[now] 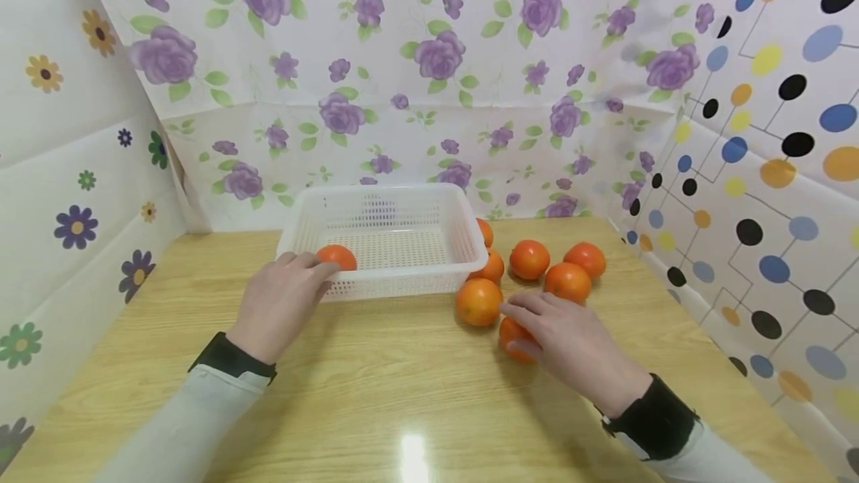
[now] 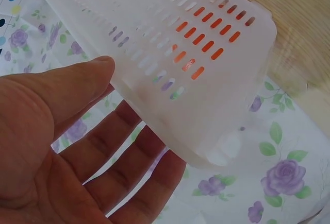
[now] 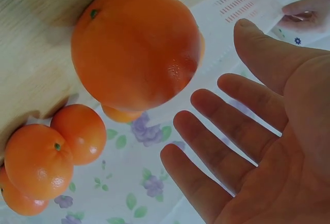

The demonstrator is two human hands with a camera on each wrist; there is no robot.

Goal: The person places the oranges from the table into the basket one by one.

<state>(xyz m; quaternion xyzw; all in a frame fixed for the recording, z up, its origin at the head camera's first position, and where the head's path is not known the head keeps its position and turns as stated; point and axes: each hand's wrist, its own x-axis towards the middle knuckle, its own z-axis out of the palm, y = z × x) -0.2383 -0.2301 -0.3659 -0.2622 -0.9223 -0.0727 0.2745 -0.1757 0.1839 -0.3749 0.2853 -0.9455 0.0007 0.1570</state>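
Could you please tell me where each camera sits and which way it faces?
Head: on the person's head, facing forward and down at the white basket, orange fruits, left hand, right hand and sleeves.
Left wrist: on that wrist, facing the basket's slotted wall; left thumb and fingers show.
Right wrist: on that wrist, facing the nearest fruit; right palm and fingers show.
Shared: head and right wrist views both show both hands and the basket.

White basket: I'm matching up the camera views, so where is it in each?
Head: white basket at centre, left hand at its near-left corner.
Left wrist: basket across upper middle.
Right wrist: basket at upper right.
Shared landmark: purple-flowered backdrop.
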